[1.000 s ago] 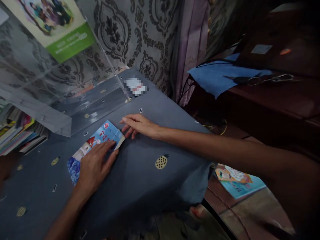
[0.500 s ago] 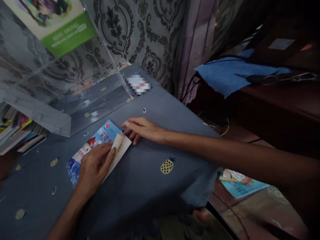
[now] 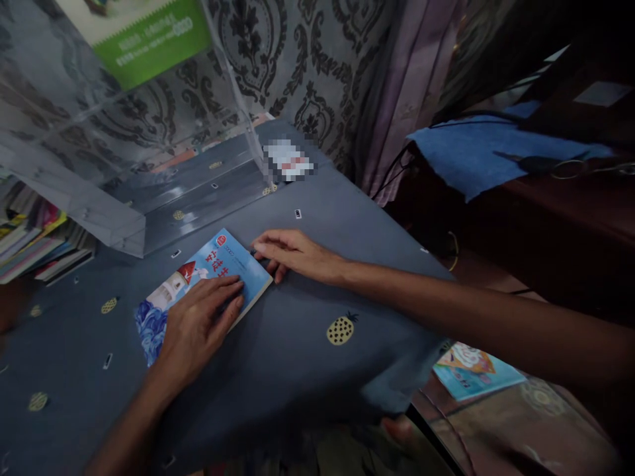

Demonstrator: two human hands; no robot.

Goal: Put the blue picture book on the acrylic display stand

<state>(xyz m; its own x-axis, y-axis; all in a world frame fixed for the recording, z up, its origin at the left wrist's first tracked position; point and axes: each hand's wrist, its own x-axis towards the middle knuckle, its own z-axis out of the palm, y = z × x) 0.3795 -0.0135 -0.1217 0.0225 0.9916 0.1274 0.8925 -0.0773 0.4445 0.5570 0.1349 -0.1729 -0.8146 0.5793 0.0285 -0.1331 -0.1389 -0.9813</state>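
A thin blue book [image 3: 198,274] with a lighthouse picture and red lettering lies flat and closed on a grey cloth [image 3: 278,357] printed with pineapples. My left hand [image 3: 198,327] rests palm down on the book's near half, fingers spread. My right hand [image 3: 292,254] lies on the cloth at the book's far right corner, fingertips touching its edge.
A clear acrylic box [image 3: 124,152] stands behind the book, with a green-edged poster [image 3: 149,33] above it. Stacked books [image 3: 34,241] sit at the left. A blue cloth [image 3: 476,155] lies on a dark wooden table at right. Another picture book [image 3: 476,377] lies on the floor.
Half a second ago the cover's corner was lifted under my left thumb, showing a pale page. The cover is now pressed flat and my left hand lies on it.
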